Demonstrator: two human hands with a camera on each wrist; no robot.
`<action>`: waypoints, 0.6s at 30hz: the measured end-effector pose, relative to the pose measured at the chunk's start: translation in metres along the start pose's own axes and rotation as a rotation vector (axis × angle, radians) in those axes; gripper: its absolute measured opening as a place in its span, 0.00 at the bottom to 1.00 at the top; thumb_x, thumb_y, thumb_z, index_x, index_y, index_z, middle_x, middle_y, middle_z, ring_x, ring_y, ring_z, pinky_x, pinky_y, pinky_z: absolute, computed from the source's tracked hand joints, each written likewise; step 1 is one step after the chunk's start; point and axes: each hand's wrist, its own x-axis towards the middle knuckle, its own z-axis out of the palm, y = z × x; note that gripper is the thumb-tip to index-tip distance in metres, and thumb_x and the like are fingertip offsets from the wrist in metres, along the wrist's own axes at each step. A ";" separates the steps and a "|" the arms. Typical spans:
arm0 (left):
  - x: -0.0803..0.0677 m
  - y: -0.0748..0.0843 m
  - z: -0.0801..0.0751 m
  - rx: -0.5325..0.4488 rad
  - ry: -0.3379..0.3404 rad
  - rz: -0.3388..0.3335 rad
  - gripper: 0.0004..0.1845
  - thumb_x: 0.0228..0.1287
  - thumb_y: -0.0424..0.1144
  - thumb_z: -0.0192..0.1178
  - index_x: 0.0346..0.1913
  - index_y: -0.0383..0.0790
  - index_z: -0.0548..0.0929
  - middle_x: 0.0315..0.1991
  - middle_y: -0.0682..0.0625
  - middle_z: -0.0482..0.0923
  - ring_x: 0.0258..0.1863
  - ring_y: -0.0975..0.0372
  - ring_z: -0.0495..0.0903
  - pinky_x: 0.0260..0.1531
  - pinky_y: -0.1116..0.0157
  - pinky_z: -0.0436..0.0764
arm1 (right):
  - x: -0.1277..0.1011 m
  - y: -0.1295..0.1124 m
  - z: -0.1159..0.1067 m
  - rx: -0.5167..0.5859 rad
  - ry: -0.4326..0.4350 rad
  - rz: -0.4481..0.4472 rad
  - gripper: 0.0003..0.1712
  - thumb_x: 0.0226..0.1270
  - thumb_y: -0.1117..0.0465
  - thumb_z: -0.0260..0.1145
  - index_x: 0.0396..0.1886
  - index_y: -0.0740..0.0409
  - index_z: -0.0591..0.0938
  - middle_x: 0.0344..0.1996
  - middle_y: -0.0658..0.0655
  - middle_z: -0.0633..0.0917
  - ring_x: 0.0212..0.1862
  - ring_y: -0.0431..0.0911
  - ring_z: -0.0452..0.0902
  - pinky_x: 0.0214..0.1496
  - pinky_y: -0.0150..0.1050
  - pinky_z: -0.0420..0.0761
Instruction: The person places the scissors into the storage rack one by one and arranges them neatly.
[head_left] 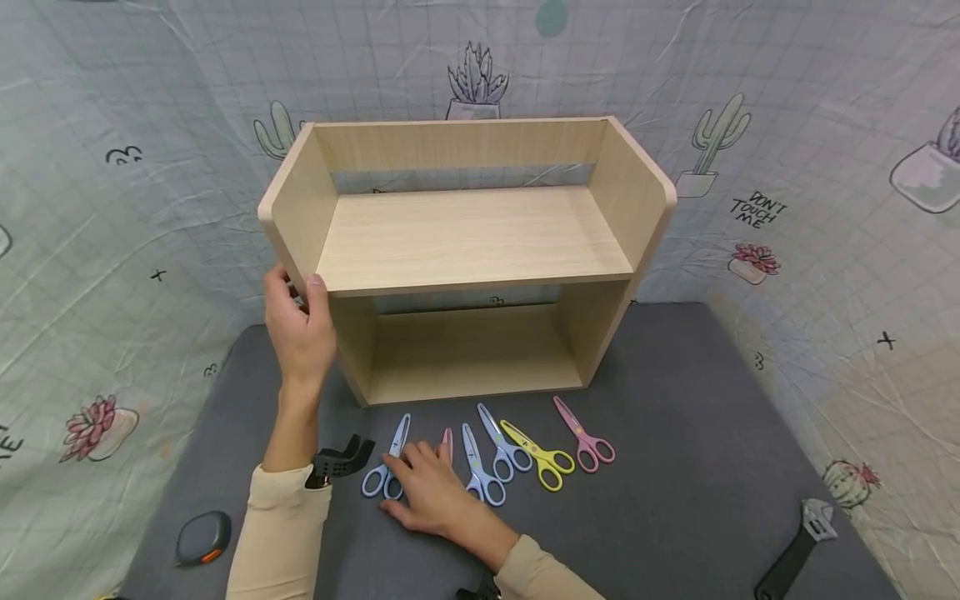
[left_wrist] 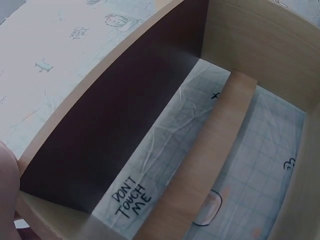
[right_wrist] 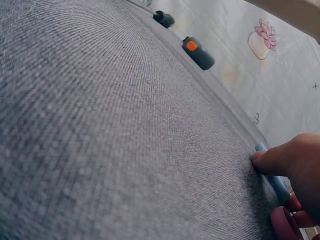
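A two-tier light wooden shelf (head_left: pixel 480 237) stands on the grey table, open side facing me. My left hand (head_left: pixel 300 337) grips its left side panel, thumb on the front edge; the left wrist view looks into the shelf. My right hand (head_left: pixel 435 492) is low over the table, thumb and fingers pinching the handles of blue scissors (head_left: pixel 400 435). Under that hand lie pink scissors (head_left: pixel 447 440), mostly hidden; their pink handle (right_wrist: pixel 285 223) shows beside the fingers. Rightward lie two more blue scissors (head_left: pixel 474 458), yellow scissors (head_left: pixel 528 446) and another pink pair (head_left: pixel 577 429).
A dark tape measure (head_left: pixel 204 537) with an orange button lies at the table's left edge. On the right is an adjustable wrench (head_left: pixel 798 546) with a black handle. A printed cloth (head_left: pixel 150 208) with cactus drawings hangs around the back and sides.
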 end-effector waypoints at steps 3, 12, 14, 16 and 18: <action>0.000 0.000 0.001 -0.004 0.003 0.002 0.22 0.73 0.45 0.47 0.63 0.37 0.73 0.48 0.39 0.74 0.38 0.69 0.69 0.36 0.69 0.67 | 0.000 0.000 0.000 -0.003 0.021 0.009 0.36 0.58 0.36 0.69 0.62 0.50 0.80 0.45 0.48 0.80 0.48 0.43 0.74 0.53 0.49 0.69; 0.001 -0.001 0.003 -0.010 0.007 0.001 0.23 0.72 0.44 0.47 0.62 0.34 0.71 0.47 0.44 0.71 0.42 0.65 0.67 0.42 0.68 0.65 | -0.001 0.001 -0.001 0.031 0.046 0.045 0.31 0.54 0.41 0.73 0.53 0.53 0.84 0.42 0.50 0.82 0.46 0.44 0.75 0.62 0.61 0.71; 0.001 0.003 0.004 -0.014 0.014 -0.005 0.22 0.72 0.42 0.47 0.62 0.31 0.71 0.45 0.52 0.69 0.41 0.67 0.66 0.42 0.69 0.64 | -0.001 0.002 -0.002 0.031 0.059 0.051 0.28 0.54 0.42 0.73 0.50 0.53 0.86 0.40 0.49 0.82 0.44 0.44 0.76 0.61 0.57 0.73; 0.000 0.008 0.005 -0.025 0.016 -0.010 0.22 0.72 0.39 0.47 0.62 0.27 0.70 0.44 0.59 0.65 0.41 0.70 0.64 0.43 0.69 0.63 | -0.001 0.003 -0.003 0.036 0.075 0.055 0.25 0.54 0.43 0.73 0.47 0.52 0.87 0.38 0.48 0.83 0.43 0.44 0.76 0.59 0.54 0.73; -0.001 0.014 0.006 -0.032 0.018 -0.016 0.22 0.72 0.36 0.47 0.62 0.24 0.68 0.44 0.63 0.62 0.40 0.72 0.63 0.43 0.70 0.62 | -0.002 0.005 -0.004 0.039 0.092 0.056 0.24 0.54 0.44 0.73 0.46 0.52 0.87 0.37 0.48 0.83 0.42 0.43 0.76 0.56 0.51 0.73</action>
